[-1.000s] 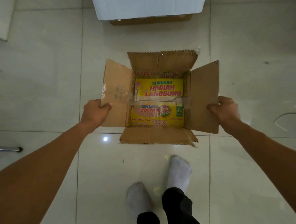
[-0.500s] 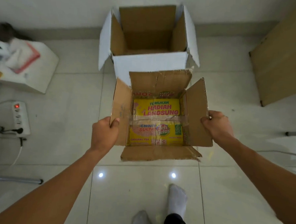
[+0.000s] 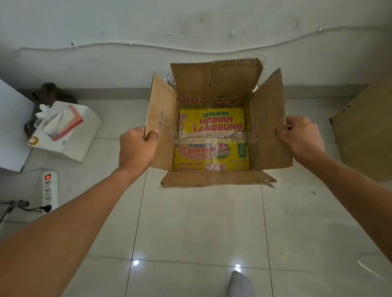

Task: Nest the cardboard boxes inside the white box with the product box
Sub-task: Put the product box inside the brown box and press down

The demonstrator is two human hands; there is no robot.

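Observation:
I hold an open brown cardboard box [image 3: 269, 131] in the air in front of me, its four flaps spread outward. My left hand [image 3: 137, 148] grips the edge of the left flap and my right hand [image 3: 301, 136] grips the edge of the right flap. Yellow "Teh Gelas" tea packaging [image 3: 211, 135] shows at the box's bottom under a strip of clear tape; I cannot tell if it is a separate product box or the printed bottom. The white box is not visible; the held box covers the floor by the wall.
A power strip [image 3: 49, 189] with a red light and plugged cables lies on the tiled floor at left. Behind it are a white block with tissues [image 3: 79, 137] and a white panel [image 3: 5, 124]. A wooden board [image 3: 373, 135] leans at right. My socked foot [image 3: 240, 289] is below.
The view has tilted up toward the wall and the cardboard box has risen with both hands. The open white box seen behind it half a second ago is now out of sight.

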